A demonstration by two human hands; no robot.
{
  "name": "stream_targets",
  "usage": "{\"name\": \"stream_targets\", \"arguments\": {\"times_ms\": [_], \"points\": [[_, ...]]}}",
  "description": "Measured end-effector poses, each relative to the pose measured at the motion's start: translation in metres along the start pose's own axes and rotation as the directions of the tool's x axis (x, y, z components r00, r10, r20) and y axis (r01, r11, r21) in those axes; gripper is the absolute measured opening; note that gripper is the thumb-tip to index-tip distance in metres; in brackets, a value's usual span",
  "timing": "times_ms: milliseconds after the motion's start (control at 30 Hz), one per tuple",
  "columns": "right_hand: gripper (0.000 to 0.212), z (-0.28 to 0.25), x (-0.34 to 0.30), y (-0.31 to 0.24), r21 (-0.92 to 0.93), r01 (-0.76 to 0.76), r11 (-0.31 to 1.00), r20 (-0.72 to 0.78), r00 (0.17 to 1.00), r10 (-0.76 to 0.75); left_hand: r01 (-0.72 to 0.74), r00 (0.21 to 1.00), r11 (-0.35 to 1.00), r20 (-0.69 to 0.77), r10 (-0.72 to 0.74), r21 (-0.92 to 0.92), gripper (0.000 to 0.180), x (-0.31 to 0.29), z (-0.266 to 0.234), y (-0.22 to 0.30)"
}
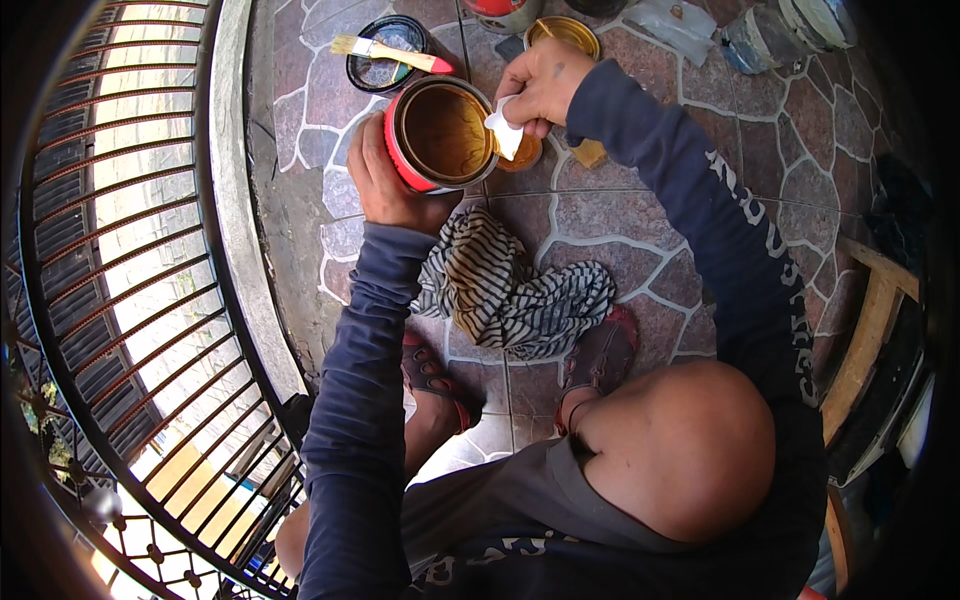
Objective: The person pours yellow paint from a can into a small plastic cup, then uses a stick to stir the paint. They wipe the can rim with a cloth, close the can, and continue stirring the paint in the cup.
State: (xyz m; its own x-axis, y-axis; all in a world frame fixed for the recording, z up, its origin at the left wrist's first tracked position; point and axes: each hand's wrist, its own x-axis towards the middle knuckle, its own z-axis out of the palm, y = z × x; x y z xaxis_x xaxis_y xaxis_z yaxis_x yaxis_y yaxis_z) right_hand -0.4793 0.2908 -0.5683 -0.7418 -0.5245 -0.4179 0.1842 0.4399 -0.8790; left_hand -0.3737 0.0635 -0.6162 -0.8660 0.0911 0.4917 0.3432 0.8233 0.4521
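Can (399, 166) in curled left fingers (374, 152); right fingers (514, 78) pinch white scrap (507, 136).

Cloth (490, 280) between can (411, 176) and shoes (603, 352); brush (395, 53) behind can; railing (204, 150) left.

Open red can (406, 172), golden-brown paint (445, 135) inside, white scrap (506, 136) at its right rim

The left hand (385, 185) grips the left side of the red can (412, 178), tilted and coated inside with golden-brown paint (445, 130). Right-hand fingers (515, 78) hold a white piece (507, 132) at its right rim. A brush (392, 53) lies across a round, black-rimmed container (372, 74), far left. Near: striped cloth (515, 290) on the tiled floor (605, 215).
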Motion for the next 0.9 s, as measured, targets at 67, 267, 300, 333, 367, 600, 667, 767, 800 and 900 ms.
{"name": "stream_targets", "arguments": {"times_ms": [67, 267, 300, 333, 367, 600, 667, 767, 800, 900], "points": [[0.016, -0.001, 0.001, 0.006, 0.071, -0.023, 0.997, 0.029, 0.999, 0.021, 0.011, 1.0, 1.0, 0.001, -0.011, -0.004, 0.108, 0.0, 0.0, 0.0], [0.022, -0.002, 0.002, 0.029, 0.284, -0.118, 0.951, 0.126, 0.988, 0.084, -0.007, 1.0, 0.999, -0.027, 0.008, 0.044, 0.11, 0.002, 0.001, 0.0], [0.023, -0.002, 0.001, 0.033, 0.335, -0.121, 0.934, 0.134, 0.988, 0.08, -0.013, 0.999, 0.999, -0.034, 0.015, 0.041, 0.11, 0.003, 0.001, 0.0], [0.026, -0.001, 0.0, 0.037, 0.378, -0.133, 0.916, 0.15, 0.985, 0.082, -0.025, 0.999, 0.999, -0.047, 0.027, 0.044, 0.11, 0.004, 0.002, 0.0], [0.029, 0.0, -0.001, 0.041, 0.425, -0.137, 0.895, 0.153, 0.985, 0.078, -0.015, 0.999, 1.0, -0.043, 0.016, 0.026, 0.111, 0.004, 0.002, 0.001], [0.028, -0.005, -0.019, 0.037, 0.563, -0.096, 0.821, 0.023, 0.995, 0.101, 0.098, 0.995, 0.994, -0.021, -0.099, -0.042, 0.113, 0.004, 0.003, 0.008], [0.025, -0.004, -0.026, 0.026, 0.438, 0.12, 0.891, -0.095, 0.992, -0.087, 0.142, 0.99, 0.988, -0.012, -0.143, -0.062, 0.111, 0.004, 0.003, 0.009], [0.02, 0.008, -0.037, 0.007, 0.003, 0.481, 0.877, -0.259, 0.847, -0.464, 0.187, 0.982, 0.974, -0.01, -0.19, -0.128, 0.11, 0.005, 0.004, 0.011], [0.021, 0.013, -0.04, 0.001, -0.23, 0.566, 0.792, -0.242, 0.755, -0.61, 0.213, 0.976, 0.968, -0.015, -0.217, -0.133, 0.109, 0.005, 0.005, 0.011], [0.025, 0.028, -0.046, -0.011, -0.582, 0.609, 0.539, -0.105, 0.601, -0.792, 0.222, 0.968, 0.959, -0.083, -0.239, -0.176, 0.11, 0.005, 0.006, 0.014]]}}
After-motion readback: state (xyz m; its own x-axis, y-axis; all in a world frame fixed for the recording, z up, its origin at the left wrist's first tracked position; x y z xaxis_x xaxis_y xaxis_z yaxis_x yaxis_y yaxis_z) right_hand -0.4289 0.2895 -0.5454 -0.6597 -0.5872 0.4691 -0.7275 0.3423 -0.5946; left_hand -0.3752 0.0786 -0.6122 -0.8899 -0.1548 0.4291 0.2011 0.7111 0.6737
